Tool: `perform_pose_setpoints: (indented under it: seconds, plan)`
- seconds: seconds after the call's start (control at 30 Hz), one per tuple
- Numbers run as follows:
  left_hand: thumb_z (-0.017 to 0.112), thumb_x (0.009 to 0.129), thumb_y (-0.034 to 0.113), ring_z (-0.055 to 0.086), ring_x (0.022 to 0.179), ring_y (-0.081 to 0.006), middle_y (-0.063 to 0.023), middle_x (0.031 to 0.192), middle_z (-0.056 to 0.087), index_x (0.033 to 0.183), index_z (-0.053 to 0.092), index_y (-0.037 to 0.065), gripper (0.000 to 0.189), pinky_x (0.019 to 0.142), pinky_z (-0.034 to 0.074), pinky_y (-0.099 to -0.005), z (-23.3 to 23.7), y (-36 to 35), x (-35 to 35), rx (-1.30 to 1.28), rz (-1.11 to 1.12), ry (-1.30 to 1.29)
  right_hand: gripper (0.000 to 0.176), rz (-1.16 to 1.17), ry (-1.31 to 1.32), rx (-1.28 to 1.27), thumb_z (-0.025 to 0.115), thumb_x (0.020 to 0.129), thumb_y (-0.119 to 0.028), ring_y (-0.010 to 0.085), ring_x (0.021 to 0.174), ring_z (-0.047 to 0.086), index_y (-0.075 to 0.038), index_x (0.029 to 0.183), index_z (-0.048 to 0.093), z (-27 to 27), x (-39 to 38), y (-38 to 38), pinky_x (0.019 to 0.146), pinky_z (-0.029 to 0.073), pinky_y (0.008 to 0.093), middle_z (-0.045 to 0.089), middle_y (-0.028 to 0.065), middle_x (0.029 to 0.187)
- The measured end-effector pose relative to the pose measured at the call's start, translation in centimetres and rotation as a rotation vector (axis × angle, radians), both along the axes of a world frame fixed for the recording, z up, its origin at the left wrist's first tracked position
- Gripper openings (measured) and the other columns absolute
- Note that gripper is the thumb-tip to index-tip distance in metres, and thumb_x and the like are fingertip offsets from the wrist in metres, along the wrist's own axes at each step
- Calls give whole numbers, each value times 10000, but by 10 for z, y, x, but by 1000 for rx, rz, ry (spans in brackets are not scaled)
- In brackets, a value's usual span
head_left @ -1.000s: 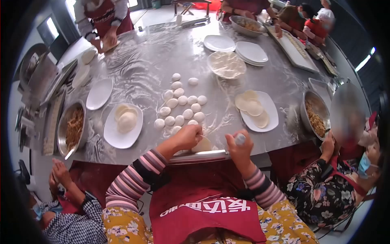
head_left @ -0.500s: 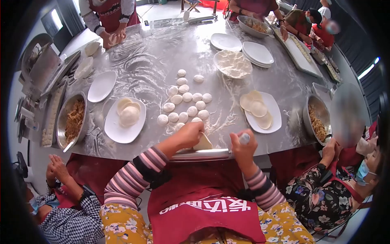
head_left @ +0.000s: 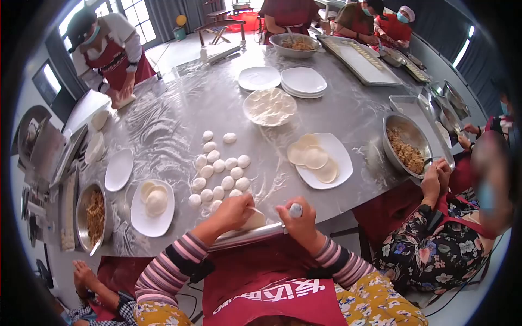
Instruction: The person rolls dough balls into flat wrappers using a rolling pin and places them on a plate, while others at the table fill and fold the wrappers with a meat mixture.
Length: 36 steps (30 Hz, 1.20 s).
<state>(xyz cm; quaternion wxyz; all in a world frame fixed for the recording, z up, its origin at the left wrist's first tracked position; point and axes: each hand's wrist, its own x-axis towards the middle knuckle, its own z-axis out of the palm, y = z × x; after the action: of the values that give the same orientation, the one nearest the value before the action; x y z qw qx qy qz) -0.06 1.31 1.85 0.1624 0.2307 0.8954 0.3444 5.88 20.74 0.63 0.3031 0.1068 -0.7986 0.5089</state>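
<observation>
At the near table edge, my left hand (head_left: 234, 212) is closed on the rim of a flat round dough wrapper (head_left: 254, 220). My right hand (head_left: 302, 221) wraps around a rolling pin, its pale rounded end (head_left: 295, 210) showing above the fist. Most of the pin is hard to make out against the shiny metal edge. Several small floured dough pieces (head_left: 218, 165) lie just beyond my left hand. Rolled wrappers rest on a white plate (head_left: 340, 149) to the right and on another white plate (head_left: 153, 220) to the left.
A bowl of flour (head_left: 270, 107) stands mid-table, with stacked plates (head_left: 304, 89) behind it. Filling bowls sit at right (head_left: 409, 144) and left (head_left: 93, 217). Co-workers flank me on both sides, and others stand across the floured metal table (head_left: 168, 125).
The camera view has turned, so the table appears shifted left and lower. My hands keep hold of the wrapper and the rolling pin. A co-worker at far left now shows more fully.
</observation>
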Motion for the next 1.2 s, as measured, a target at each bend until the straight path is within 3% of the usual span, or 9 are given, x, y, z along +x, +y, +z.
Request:
perform_pose_setpoints:
  seconds: [0.13, 0.27, 0.33, 0.5, 0.7, 0.77, 0.9, 0.97, 1.2]
  plan:
    - [617, 755, 105, 573, 719, -197, -140, 754, 590, 905, 570, 1, 189, 653, 459, -337, 8, 61, -49, 433, -10, -216, 244, 91, -77, -158, 736, 725, -78, 248, 474, 519, -52, 738, 493, 3, 6, 0, 451, 422, 320, 524, 98, 583]
    - [606, 759, 85, 589, 776, -228, -142, 830, 605, 948, 575, -5, 212, 703, 467, -332, 40, 82, -70, 772, 129, -446, 237, 142, -50, -151, 731, 735, -83, 237, 469, 512, -51, 739, 496, -1, 3, 4, 451, 419, 312, 526, 101, 585]
    - [595, 753, 58, 587, 866, -282, -142, 921, 598, 987, 582, 7, 240, 757, 467, -341, 18, 47, -72, 137, -76, 266, 234, 169, -113, -159, 737, 723, -55, 147, 520, 492, -52, 743, 504, -4, 6, 5, 478, 409, 281, 529, 61, 630]
    - [570, 709, 54, 540, 908, -311, -133, 907, 567, 894, 592, 20, 189, 775, 449, -383, 11, -1, -39, -334, -312, 526, 235, 136, -82, -165, 731, 739, -87, 236, 464, 504, -52, 743, 498, -2, 5, 3, 441, 409, 315, 515, 103, 576]
    - [564, 719, 87, 540, 869, -300, -121, 845, 558, 779, 595, 43, 81, 732, 451, -386, 2, -4, -47, -366, -222, 710, 238, 86, -56, -104, 739, 722, -63, 182, 481, 491, -51, 746, 502, -3, 7, 1, 450, 400, 289, 521, 83, 600]
    - [530, 762, 83, 580, 875, -300, -139, 887, 585, 842, 607, 57, 114, 718, 477, -386, 23, -9, -48, -294, 60, 619, 239, 82, -43, -103, 742, 713, -50, 136, 502, 484, -48, 740, 505, -5, 7, -1, 463, 396, 270, 524, 67, 612]
    - [564, 756, 103, 605, 832, -305, -152, 892, 601, 862, 611, 56, 126, 678, 492, -405, 38, -25, -40, -336, 132, 264, 223, 58, -42, -58, 720, 741, -36, 99, 492, 495, -52, 748, 498, -11, 8, 3, 445, 394, 245, 524, 45, 588]
    - [626, 704, 149, 594, 823, -301, -129, 844, 592, 750, 588, 58, 109, 651, 483, -418, 26, -27, -32, -408, 107, 296, 216, 76, -79, -78, 710, 754, -32, 86, 489, 498, -54, 750, 496, -16, 6, 3, 438, 392, 235, 522, 33, 579]
    - [686, 660, 123, 598, 785, -304, -126, 819, 591, 876, 547, 38, 271, 652, 483, -422, -18, -17, -1, -313, 161, 541, 246, 27, -157, -134, 748, 712, -61, 152, 503, 479, -64, 750, 505, -19, 11, 3, 475, 400, 273, 514, 65, 593]
